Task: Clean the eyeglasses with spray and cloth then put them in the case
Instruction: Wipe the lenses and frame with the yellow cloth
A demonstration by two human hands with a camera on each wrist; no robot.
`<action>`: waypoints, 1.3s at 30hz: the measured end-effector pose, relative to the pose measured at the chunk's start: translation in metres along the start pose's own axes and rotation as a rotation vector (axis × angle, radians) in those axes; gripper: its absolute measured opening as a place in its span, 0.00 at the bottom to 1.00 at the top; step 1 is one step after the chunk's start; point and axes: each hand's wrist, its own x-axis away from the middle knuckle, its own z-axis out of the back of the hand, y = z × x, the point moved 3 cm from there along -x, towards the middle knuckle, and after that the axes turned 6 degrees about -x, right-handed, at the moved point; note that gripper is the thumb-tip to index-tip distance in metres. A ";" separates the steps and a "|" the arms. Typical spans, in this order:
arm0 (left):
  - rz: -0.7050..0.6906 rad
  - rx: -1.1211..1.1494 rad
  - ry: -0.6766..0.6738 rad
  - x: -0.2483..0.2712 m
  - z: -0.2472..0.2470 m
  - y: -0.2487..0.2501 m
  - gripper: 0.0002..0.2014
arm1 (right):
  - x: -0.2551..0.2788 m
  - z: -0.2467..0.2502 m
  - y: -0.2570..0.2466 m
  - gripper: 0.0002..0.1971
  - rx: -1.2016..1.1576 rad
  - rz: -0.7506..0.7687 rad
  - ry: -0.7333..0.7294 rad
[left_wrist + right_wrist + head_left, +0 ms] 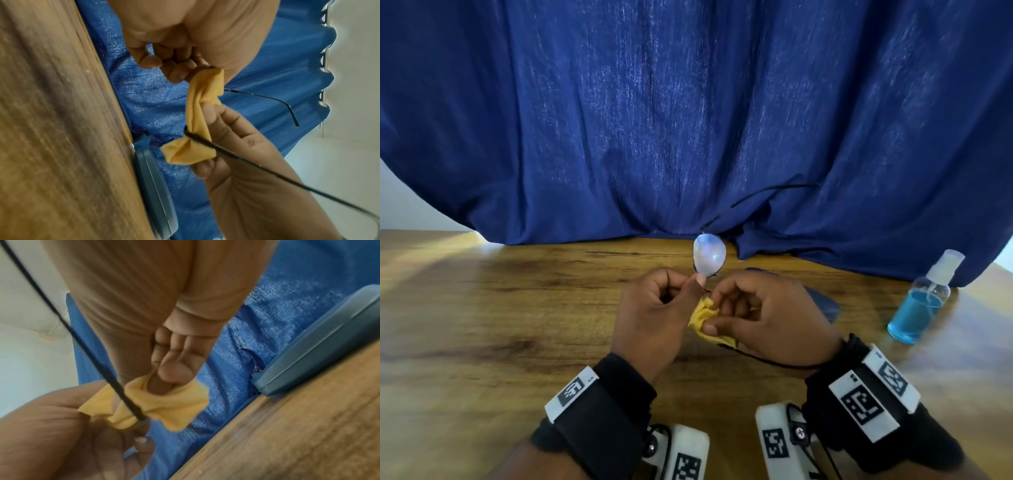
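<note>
The eyeglasses are held upright over the table; one lens shines above my hands, and the thin black temples stick out. My left hand pinches the frame just below that lens. The right hand pinches a crumpled yellow cloth around the lower part of the glasses, which hides the second lens. In the right wrist view its fingers press into the cloth beside a temple. A blue-grey glasses case lies closed on the table behind the right hand.
A clear spray bottle of blue liquid stands at the right of the wooden table. A dark blue curtain hangs along the table's far edge, right behind the case.
</note>
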 end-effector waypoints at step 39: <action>-0.851 -0.635 0.370 -0.019 0.061 0.037 0.10 | 0.007 0.054 -0.004 0.16 -0.553 -0.049 0.187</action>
